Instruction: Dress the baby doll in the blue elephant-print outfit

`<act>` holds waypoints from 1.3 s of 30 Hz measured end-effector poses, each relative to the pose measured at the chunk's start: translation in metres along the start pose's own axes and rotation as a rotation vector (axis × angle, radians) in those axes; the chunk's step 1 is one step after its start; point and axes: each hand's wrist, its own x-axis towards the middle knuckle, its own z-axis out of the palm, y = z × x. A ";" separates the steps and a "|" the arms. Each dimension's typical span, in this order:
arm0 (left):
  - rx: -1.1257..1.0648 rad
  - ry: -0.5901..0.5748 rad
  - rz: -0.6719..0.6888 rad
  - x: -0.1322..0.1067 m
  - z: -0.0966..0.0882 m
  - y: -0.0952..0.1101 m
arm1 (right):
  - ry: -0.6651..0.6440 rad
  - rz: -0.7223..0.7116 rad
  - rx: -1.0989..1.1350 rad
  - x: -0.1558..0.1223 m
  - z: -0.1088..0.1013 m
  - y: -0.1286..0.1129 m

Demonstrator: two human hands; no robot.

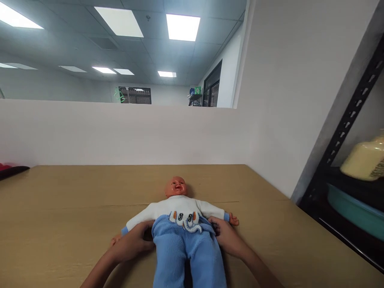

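A baby doll (pixel 177 187) lies on its back on the tabletop, head away from me and arms spread out to the sides. It wears a white long-sleeved top (pixel 177 202) with blue cuffs and fleecy blue trousers (pixel 171 250). An elephant face (pixel 187 221) decorates the front at the waist. My left hand (pixel 135 241) is closed at the left side of the trousers' waist, its fingertips partly hidden by the cloth. On the opposite side, my right hand (pixel 225 237) pinches the waistband at the hip. The doll's feet are out of frame.
The brown tabletop (pixel 75 192) meets a white low wall (pixel 135 132) at the back. To the right stands a black metal shelf (pixel 339 134) with a cream-coloured bottle (pixel 364 160) and a teal basin (pixel 354 210). A dark object (pixel 13 172) shows at the far left edge.
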 end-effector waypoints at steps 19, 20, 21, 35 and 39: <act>-0.158 0.591 0.151 0.008 0.040 -0.008 | -0.828 -0.499 -0.791 0.155 0.119 -0.166; -0.147 0.627 0.144 0.009 0.042 -0.013 | -0.904 -0.511 -0.800 0.166 0.130 -0.160; -0.139 0.657 0.137 0.011 0.043 -0.017 | -0.948 -0.524 -0.808 0.174 0.140 -0.154; -0.447 0.809 0.094 0.021 0.037 -0.031 | -0.532 -0.587 -0.719 0.185 0.115 -0.149; -0.336 0.956 0.057 0.020 0.021 -0.042 | -0.511 -0.543 -0.638 0.189 0.106 -0.135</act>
